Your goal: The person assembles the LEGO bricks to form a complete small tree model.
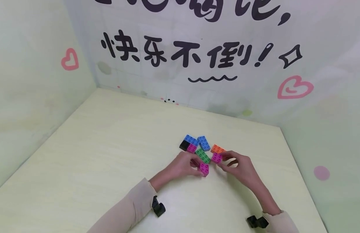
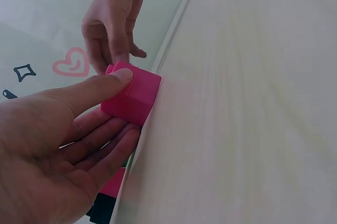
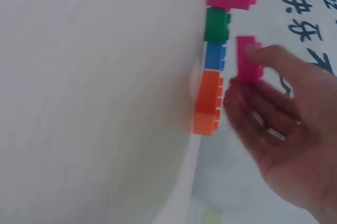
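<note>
My left hand [image 1: 187,165] pinches a pink toy brick [image 1: 204,169] between thumb and fingers, low at the tabletop; the left wrist view shows the thumb flat on this brick [image 2: 142,98]. To its right, my right hand [image 1: 239,168] holds another pink brick [image 1: 217,158] by its side. In the right wrist view that second brick [image 3: 247,66] is raised off the table. Between the two hands, slightly farther back, lies a green brick [image 1: 202,156]. An orange brick [image 1: 218,149] rests just behind the right hand's brick, partly covered by the fingers.
Behind the left hand sits a group of a blue brick [image 1: 191,139], a black brick [image 1: 184,145] and a pink brick [image 1: 192,148]. One more blue brick [image 1: 204,143] lies beside them. Printed walls [image 1: 174,71] enclose the pale table [image 1: 110,129] at the back and sides.
</note>
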The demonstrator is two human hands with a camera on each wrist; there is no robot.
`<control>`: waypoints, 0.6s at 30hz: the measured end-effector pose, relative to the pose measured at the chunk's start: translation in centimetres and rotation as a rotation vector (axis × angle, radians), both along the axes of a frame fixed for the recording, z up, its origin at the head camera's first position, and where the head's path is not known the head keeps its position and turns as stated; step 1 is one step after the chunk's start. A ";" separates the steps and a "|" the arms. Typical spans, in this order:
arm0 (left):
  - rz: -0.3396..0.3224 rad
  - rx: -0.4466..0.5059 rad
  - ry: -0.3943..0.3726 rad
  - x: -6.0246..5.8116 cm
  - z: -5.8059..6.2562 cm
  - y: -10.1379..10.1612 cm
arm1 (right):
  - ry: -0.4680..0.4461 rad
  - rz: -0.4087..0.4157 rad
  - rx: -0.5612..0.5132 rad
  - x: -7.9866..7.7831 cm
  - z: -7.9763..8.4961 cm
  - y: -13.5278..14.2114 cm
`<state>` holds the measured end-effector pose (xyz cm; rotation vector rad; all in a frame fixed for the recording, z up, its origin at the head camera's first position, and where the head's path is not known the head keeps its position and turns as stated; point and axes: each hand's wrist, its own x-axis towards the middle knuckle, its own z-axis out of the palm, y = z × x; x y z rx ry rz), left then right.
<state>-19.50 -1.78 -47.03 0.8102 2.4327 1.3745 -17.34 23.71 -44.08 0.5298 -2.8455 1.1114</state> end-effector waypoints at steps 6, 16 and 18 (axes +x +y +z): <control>0.004 0.007 0.006 -0.2 0.1 0.2 | -0.076 0.171 -0.218 0.6 0.3 -0.8; 0.005 -0.014 -0.007 0.0 0.0 0.5 | -0.084 0.223 -0.197 0.8 -0.2 -1.5; 0.008 -0.010 -0.008 0.0 0.0 0.5 | -0.079 0.222 -0.186 0.8 -0.1 -1.6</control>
